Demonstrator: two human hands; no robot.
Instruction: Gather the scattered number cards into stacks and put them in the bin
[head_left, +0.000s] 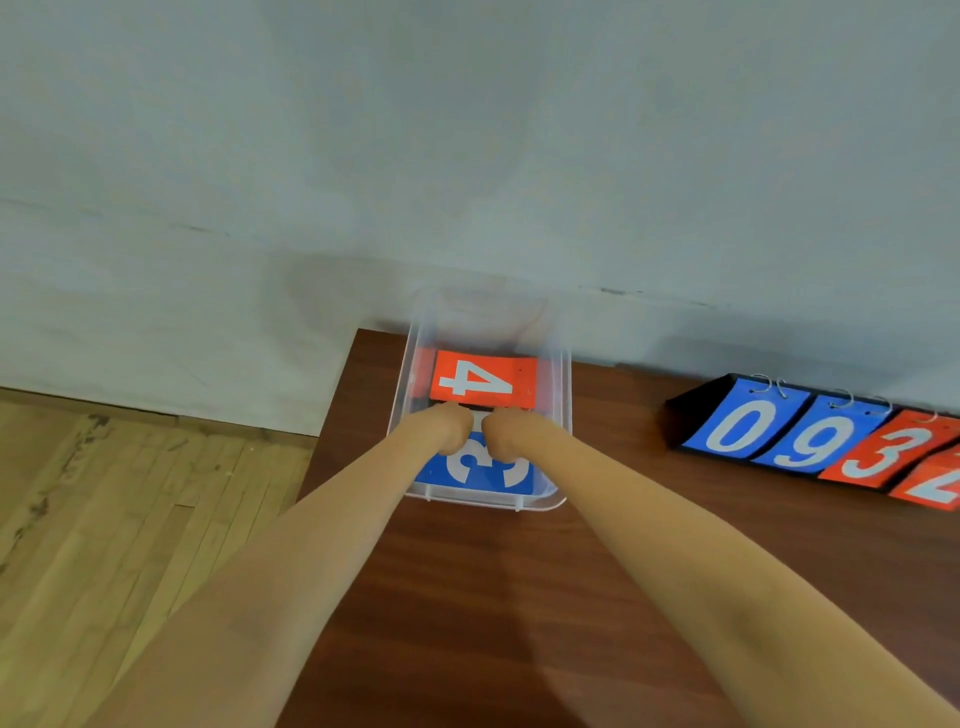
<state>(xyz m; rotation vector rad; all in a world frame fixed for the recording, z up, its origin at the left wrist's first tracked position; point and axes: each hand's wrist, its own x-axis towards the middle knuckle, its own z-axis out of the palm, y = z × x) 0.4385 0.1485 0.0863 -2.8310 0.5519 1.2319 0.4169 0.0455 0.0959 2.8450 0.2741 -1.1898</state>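
A clear plastic bin (565, 415) stands at the far edge of the brown table (493, 597). Inside it, an orange card with a white 4 (485, 379) lies at the far end. A blue card with a white 3 (478, 470) lies at the near end. Both my arms reach into the bin. My left hand (441, 428) and my right hand (511, 434) sit side by side at the blue card's far edge, fingers curled downward over it. The fingertips are hidden behind the backs of my hands.
A black flip scoreboard (831, 436) showing blue 0 and 9, then orange 3 and 2, stands at the back right against the pale wall (467, 156). The table's left edge drops to a light wooden floor (130, 493).
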